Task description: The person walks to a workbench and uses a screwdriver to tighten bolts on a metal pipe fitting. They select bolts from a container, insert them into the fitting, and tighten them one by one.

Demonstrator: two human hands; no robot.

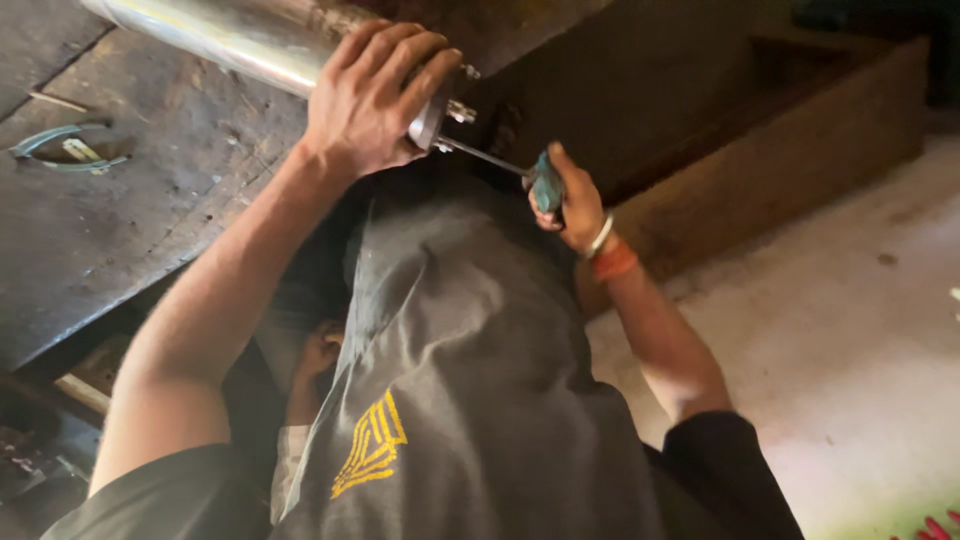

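The left hand (375, 100) is wrapped over the end of a shiny metal cylinder (250, 40) lying on the dark counter (150, 190). The right hand (565, 205) is closed around a teal-handled screwdriver (545, 185), its shaft touching the cylinder's end fittings.

Steel cylinder (250, 40) cut off at top edge; screwdriver (545, 185) handle mostly hidden in fist.

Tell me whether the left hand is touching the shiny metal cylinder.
Touching. The head view shows the left hand wrapped over the end of the metal cylinder, fingers curled around its rim, while the right hand holds a green-handled screwdriver beside it.
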